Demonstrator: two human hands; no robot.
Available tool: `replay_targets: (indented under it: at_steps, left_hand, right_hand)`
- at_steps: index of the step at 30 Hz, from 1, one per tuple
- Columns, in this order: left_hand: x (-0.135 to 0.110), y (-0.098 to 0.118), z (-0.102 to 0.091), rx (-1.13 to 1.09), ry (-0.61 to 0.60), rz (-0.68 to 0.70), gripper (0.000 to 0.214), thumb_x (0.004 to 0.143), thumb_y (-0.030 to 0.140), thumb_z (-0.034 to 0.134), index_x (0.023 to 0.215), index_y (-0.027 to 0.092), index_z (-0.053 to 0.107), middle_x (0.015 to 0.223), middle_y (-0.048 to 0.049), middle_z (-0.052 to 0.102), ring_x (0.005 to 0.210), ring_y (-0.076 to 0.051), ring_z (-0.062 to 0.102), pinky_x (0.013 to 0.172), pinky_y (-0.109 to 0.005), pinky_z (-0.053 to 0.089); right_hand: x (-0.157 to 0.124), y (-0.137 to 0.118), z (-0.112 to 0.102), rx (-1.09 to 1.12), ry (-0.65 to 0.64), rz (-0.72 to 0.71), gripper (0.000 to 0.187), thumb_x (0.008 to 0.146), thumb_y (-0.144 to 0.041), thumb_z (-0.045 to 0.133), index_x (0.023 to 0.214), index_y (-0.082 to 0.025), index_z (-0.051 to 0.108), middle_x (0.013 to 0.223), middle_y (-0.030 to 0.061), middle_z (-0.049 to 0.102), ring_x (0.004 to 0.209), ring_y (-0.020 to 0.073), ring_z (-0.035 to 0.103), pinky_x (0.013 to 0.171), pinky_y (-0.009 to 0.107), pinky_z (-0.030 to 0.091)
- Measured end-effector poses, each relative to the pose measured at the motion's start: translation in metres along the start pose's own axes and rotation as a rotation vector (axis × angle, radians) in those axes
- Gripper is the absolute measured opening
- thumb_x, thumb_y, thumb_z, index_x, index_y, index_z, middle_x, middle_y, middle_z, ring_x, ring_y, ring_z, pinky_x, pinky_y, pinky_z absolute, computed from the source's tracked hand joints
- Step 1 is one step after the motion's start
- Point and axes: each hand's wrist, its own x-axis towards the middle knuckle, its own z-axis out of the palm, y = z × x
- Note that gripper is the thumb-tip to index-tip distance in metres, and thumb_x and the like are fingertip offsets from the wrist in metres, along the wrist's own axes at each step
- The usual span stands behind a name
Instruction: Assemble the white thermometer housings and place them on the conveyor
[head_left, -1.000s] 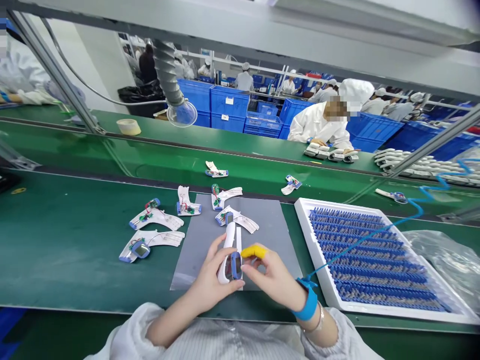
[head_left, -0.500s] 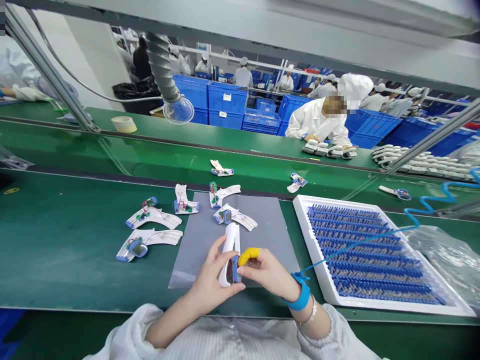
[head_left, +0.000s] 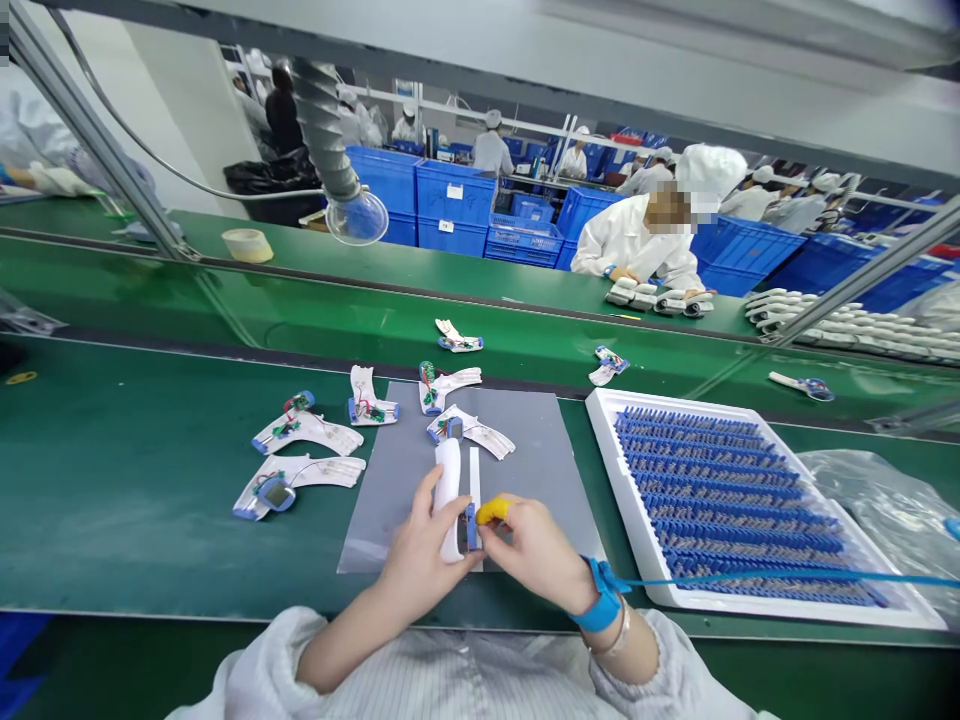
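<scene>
My left hand (head_left: 420, 545) wraps round a white curved housing (head_left: 448, 475), which looks like the shell of a handheld thermometer, above a grey mat (head_left: 397, 490). A blue-edged display module (head_left: 472, 527) sits at the housing's right side. My right hand (head_left: 536, 548), with a yellow finger cover (head_left: 493, 511) on the index finger, pinches this module between thumb and index finger. A narrow white strip (head_left: 474, 475) stands beside the housing; whether it is joined to it I cannot tell. Just beyond lies an opened housing half (head_left: 487, 437) with a small display.
Several wired housing halves (head_left: 319, 437) lie left and behind. A white foam tray (head_left: 637, 535) of blue-topped parts stands right, beside a clear plastic bag (head_left: 885, 500). A blue cord (head_left: 750, 577) runs from my wrist strap (head_left: 602, 598) across the tray. A co-worker (head_left: 637, 235) sits opposite.
The housing has turned more upright, and the white strip now stands further apart from it. The cord has dropped lower and straightened. Parts on the green belt have shifted right.
</scene>
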Motion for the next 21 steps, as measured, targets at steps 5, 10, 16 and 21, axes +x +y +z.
replay_targets:
  at_steps: [5,10,16,21]
  left_hand:
    - [0.001,-0.002,0.001,0.138,0.017,0.007,0.044,0.071,0.035,0.059,0.114,0.028,0.049,0.143,-0.0114,0.014,0.107,-0.031,0.050,0.069,-0.041,0.051]
    - [0.002,-0.001,0.001,0.183,0.028,-0.003,0.042,0.073,0.034,0.057,0.114,0.029,0.050,0.144,-0.0107,0.015,0.104,-0.032,0.052,0.069,-0.042,0.051]
    - [0.002,0.001,0.000,-0.158,0.001,-0.017,0.045,0.066,0.029,0.065,0.110,0.025,0.052,0.143,-0.0116,0.016,0.110,-0.030,0.049,0.085,-0.043,0.046]
    - [0.004,-0.005,0.002,-0.589,-0.084,0.021,0.052,0.067,0.040,0.066,0.112,0.022,0.047,0.139,-0.0135,0.025,0.129,-0.029,0.028,0.101,-0.043,0.032]
  right_hand:
    - [0.002,0.001,-0.001,-0.085,-0.052,-0.011,0.014,0.074,-0.015,0.048,0.076,-0.018,0.062,0.071,0.0007,0.059,0.060,0.0105,0.050,0.056,0.021,0.034]
    - [0.004,0.003,0.002,-0.114,-0.051,0.009,0.013,0.074,-0.017,0.049,0.072,-0.018,0.062,0.069,0.0001,0.058,0.058,0.0099,0.049,0.055,0.021,0.031]
    - [0.009,0.009,0.005,0.095,-0.018,0.067,0.008,0.065,-0.012,0.049,0.057,-0.015,0.051,0.058,-0.0032,0.047,0.053,0.0081,0.039,0.051,0.021,0.027]
    - [0.009,0.018,0.004,0.829,-0.211,0.125,0.007,0.071,-0.021,0.050,0.070,-0.016,0.053,0.062,-0.0021,0.052,0.059,0.0098,0.047,0.056,0.021,0.036]
